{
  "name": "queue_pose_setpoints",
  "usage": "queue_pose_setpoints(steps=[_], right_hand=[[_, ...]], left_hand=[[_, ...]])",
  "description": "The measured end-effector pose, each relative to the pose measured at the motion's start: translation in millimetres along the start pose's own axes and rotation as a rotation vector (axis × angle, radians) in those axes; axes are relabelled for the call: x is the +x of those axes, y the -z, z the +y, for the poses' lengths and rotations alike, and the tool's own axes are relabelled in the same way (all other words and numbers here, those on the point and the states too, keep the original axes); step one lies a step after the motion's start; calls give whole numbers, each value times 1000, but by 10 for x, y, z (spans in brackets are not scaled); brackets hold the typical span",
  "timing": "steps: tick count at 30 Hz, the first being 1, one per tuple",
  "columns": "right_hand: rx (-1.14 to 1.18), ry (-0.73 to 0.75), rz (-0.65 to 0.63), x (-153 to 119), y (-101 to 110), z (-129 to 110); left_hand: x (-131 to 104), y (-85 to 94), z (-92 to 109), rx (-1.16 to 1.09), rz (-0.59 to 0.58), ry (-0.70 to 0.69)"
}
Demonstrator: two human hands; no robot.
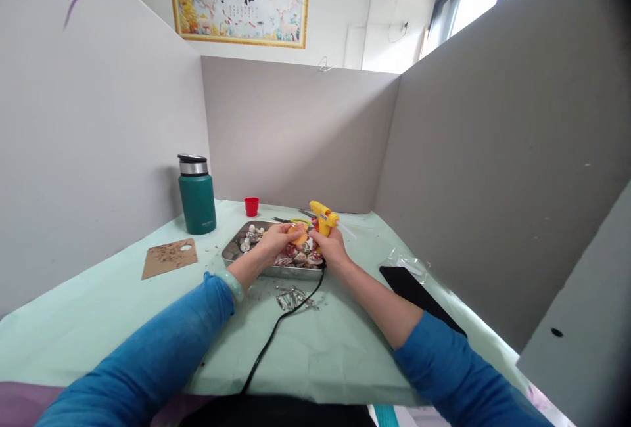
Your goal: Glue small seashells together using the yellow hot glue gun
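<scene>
- The brown card lies flat on the desk, with dark marks on it; an elbow sweeping wide could drag it.
- The green bottle stands upright near the left partition. It seems clear of the arms, but a hard knock might tip it.
- The small red cup, beyond the tray, looks light enough to topple if brushed by a reaching hand.
- The left hand pinches an orange piece above the shells in the tray. A loose pinch could let it slip in among them; fingers this near the gun would be at risk if its tip is hot, which cannot be seen.
- The loose metal pieces sit in front of the tray, and the black cord runs right by them: a tug might scatter them or pull the gun off aim.
- The yellow glue gun is gripped by the right hand, close beside the orange piece. Turning the wrist inward could bring its nozzle onto the left fingertips, or drip glue on the shells.
- The clear plastic wrap, by the black flat item, might cling to a passing sleeve.
</scene>
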State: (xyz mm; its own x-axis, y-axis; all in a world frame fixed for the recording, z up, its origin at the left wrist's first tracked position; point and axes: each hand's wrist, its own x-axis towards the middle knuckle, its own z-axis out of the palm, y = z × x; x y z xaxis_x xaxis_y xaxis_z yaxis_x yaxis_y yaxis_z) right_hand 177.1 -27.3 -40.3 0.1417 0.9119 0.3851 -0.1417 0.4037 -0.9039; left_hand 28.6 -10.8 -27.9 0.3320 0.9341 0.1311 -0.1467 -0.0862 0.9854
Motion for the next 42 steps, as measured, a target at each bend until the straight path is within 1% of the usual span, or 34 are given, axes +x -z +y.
queue_pose_setpoints(steps=[8, 14, 22, 28, 31, 35, 38, 42], right_hand=[[-14, 14, -7, 8, 6, 12], [-33, 14, -31, 1, 0, 13], [-48, 35, -60, -16, 3, 7], [-71, 38, -72, 2, 8, 46], [-60, 26, -57, 9, 11, 57], [-25, 22, -2, 6, 3, 39], [-11, 28, 4, -1, -7, 19], [-19, 20, 4, -8, -12, 16]], left_hand=[[-39, -17, 42, 12, -11, -6], [-36, -26, 36, 47, 20, -11], [-25, -8, 30, 82, 33, -35], [-34, -17, 40, 104, 56, -46], [-38, -32, 46, 88, 61, -45], [-27, -29, 33, 70, 35, -61], [-26, -25, 25, 57, 20, -73], [-42, -37, 35, 57, 32, -68]])
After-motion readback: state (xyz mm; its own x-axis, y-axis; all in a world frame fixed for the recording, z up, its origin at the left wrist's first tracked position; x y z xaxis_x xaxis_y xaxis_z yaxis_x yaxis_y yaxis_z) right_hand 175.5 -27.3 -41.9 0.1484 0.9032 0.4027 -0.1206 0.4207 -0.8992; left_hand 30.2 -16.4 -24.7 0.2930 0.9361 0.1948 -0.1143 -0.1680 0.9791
